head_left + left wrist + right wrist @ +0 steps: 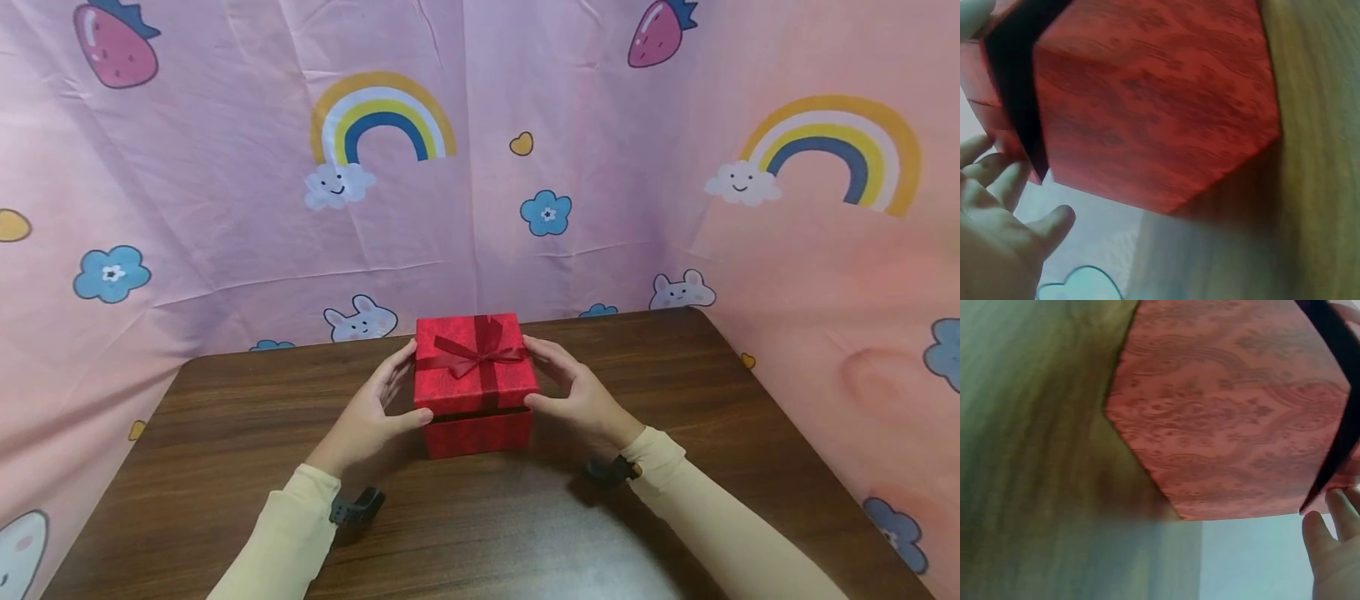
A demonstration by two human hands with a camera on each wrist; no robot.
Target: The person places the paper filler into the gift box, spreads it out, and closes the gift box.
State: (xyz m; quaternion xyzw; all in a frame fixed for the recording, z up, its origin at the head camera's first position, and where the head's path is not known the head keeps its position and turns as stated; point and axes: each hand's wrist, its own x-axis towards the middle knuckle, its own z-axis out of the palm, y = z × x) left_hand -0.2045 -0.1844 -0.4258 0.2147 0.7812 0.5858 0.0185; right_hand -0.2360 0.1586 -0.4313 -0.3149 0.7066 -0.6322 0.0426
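Observation:
A red gift box lid [442,390] with a dark red ribbon bow [467,360] sits a little raised over its red box base [480,437]. My left hand [371,410] grips the lid's left side, thumb at the front corner and fingers farther back. On the opposite side my right hand [581,398] holds the lid in the same way. Both wrist views show a dark gap between the lid and the patterned wall of the base [1160,94], which stands on the table. The inside of the box is hidden.
The brown wood-grain table [247,450] carries the box near its back edge. Behind and at the sides hangs a pink and purple cloth [240,167] printed with rainbows, flowers and strawberries. Dark straps [356,507] circle both wrists.

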